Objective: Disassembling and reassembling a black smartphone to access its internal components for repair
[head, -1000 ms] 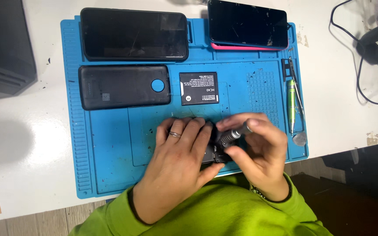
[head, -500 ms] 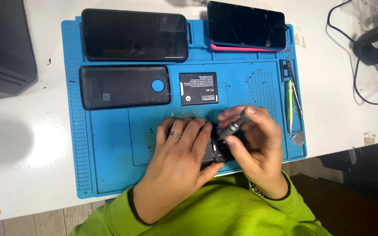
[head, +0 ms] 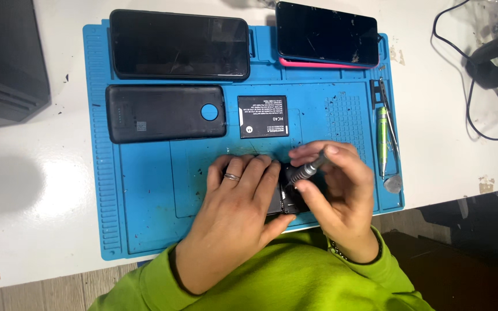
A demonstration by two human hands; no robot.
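My left hand (head: 234, 216), a ring on one finger, lies flat over a dark opened phone (head: 291, 198) near the front edge of the blue work mat (head: 145, 196) and holds it down. My right hand (head: 341, 198) grips a small dark screwdriver (head: 305, 171) with its tip down on the phone. Most of the phone is hidden under both hands. Behind the hands, on the mat, lie a black battery (head: 263, 116) and a black phone back cover (head: 165, 113) with a round hole.
Two phones lie screen up at the back of the mat: a black one (head: 180, 44) and one in a pink case (head: 327, 33). A green screwdriver (head: 382, 141) and tweezers (head: 388, 115) rest at the mat's right side. A black cable (head: 479, 63) runs at the right, a dark box (head: 4, 63) stands left.
My right hand has tilted and shifted the screwdriver a little on the phone. My left hand has stayed in place.
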